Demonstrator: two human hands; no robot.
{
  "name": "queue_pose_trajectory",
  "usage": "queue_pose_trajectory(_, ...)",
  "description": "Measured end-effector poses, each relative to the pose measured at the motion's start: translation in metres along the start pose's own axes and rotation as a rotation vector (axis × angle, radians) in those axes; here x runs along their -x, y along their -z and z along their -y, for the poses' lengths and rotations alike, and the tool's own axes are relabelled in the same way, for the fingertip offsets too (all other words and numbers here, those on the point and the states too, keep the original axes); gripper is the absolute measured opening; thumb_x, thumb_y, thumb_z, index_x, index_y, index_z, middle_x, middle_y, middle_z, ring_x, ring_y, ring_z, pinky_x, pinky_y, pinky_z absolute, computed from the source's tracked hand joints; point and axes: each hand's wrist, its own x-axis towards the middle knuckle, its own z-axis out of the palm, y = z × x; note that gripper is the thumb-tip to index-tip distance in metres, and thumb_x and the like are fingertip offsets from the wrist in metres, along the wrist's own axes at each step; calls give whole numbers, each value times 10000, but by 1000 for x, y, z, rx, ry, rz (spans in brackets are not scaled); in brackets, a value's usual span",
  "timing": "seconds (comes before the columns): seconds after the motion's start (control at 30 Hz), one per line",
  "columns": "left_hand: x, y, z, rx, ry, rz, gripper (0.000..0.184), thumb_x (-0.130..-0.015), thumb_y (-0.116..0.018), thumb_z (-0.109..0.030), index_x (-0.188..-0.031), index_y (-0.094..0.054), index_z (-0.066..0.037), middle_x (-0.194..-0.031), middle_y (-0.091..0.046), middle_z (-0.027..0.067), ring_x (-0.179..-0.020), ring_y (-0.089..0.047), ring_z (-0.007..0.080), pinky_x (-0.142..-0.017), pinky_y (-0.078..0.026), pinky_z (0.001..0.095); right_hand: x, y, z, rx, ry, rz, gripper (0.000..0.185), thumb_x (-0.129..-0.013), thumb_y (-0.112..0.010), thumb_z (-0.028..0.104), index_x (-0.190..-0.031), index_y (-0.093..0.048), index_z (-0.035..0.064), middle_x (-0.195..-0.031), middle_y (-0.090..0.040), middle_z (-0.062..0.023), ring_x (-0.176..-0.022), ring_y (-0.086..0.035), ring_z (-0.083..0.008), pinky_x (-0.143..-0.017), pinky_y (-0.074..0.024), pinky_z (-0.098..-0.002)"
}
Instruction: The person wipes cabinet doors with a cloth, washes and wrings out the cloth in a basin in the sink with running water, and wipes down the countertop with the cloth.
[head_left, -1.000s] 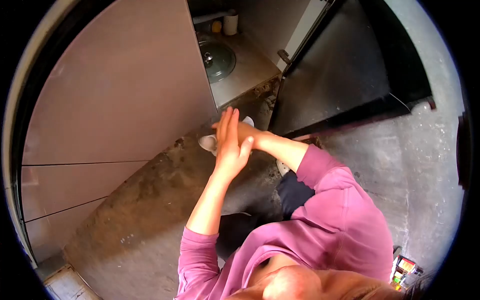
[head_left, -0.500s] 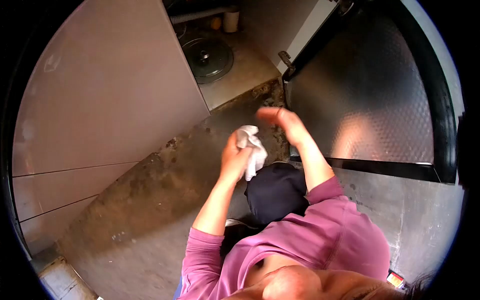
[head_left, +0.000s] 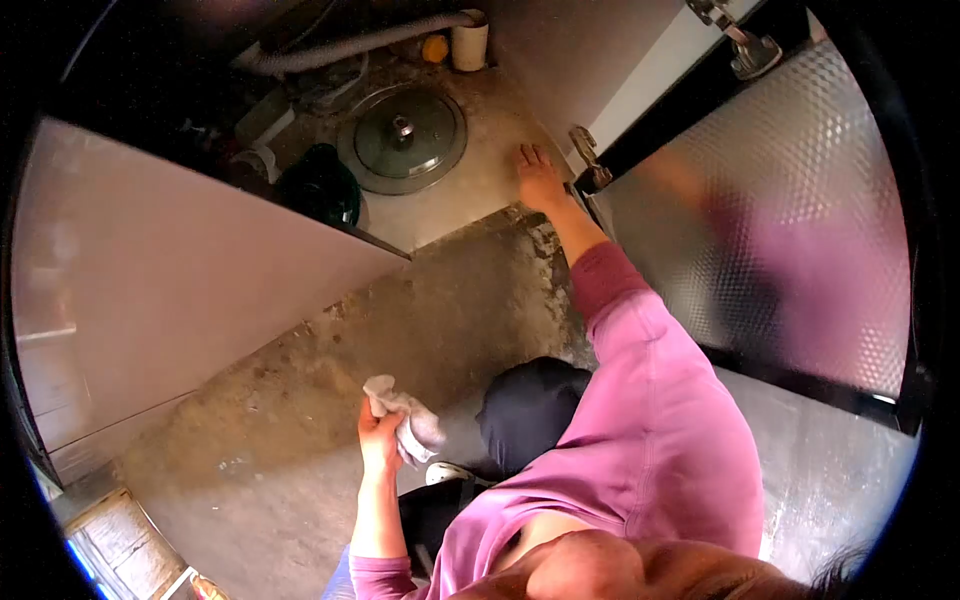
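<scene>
Low in front of me, my left hand (head_left: 378, 438) is closed around a crumpled white cloth (head_left: 415, 428), whose loose end hangs out to the right. My right hand (head_left: 540, 182) reaches forward into the open cabinet and lies flat, palm down, with fingers extended, at the right front edge of the cabinet floor (head_left: 470, 200). Left of that hand is a round glass lid (head_left: 380, 165) with a knob on top. A dark green bowl-like item (head_left: 325, 185) stands beside the lid, partly hidden by the cabinet front.
An open door (head_left: 800, 230) with a textured silvery inner face and hinges (head_left: 590, 160) stands on the right. A corrugated hose (head_left: 360, 48) runs to a pale pipe (head_left: 469, 46) at the back. The pinkish cabinet front (head_left: 180, 270) borders the left; stained floor (head_left: 300, 400) lies below.
My right hand has moved forward onto the cabinet floor. My left hand has drawn back and left with the cloth. The view has shifted, showing more of the cabinet inside.
</scene>
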Motion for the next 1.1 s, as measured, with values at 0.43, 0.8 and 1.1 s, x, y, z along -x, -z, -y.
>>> queue_pose_trajectory(0.43,21,-5,3,-49,44,-145,469,-664,-446,69,-1124,-458,-27,-953,-548,75,-841,-542,191,-755,-454,308,-23,-10,2,306,38,373,535,-791,-451,124,-1300,-295,68,-1380,-226,-68,-1260,-176,-291,-1012,-117,-534)
queue_pose_trajectory(0.8,11,-22,-1,-102,15,-17,498,-674,-443,77,-1163,-435,-14,-965,-552,79,-852,-547,179,-759,-449,294,76,11,38,-654,93,465,574,-765,-426,15,-1315,-280,93,-1370,-245,-109,-1271,-206,-251,-1036,-158,-453)
queue_pose_trajectory(1.1,25,-10,-2,-57,11,-18,494,-683,-452,79,-1164,-432,-28,-983,-544,78,-889,-538,179,-795,-442,302,193,146,84,-2551,632,570,613,-747,-487,4,-1314,-257,45,-1367,-247,-138,-1274,-197,-303,-996,-242,-444)
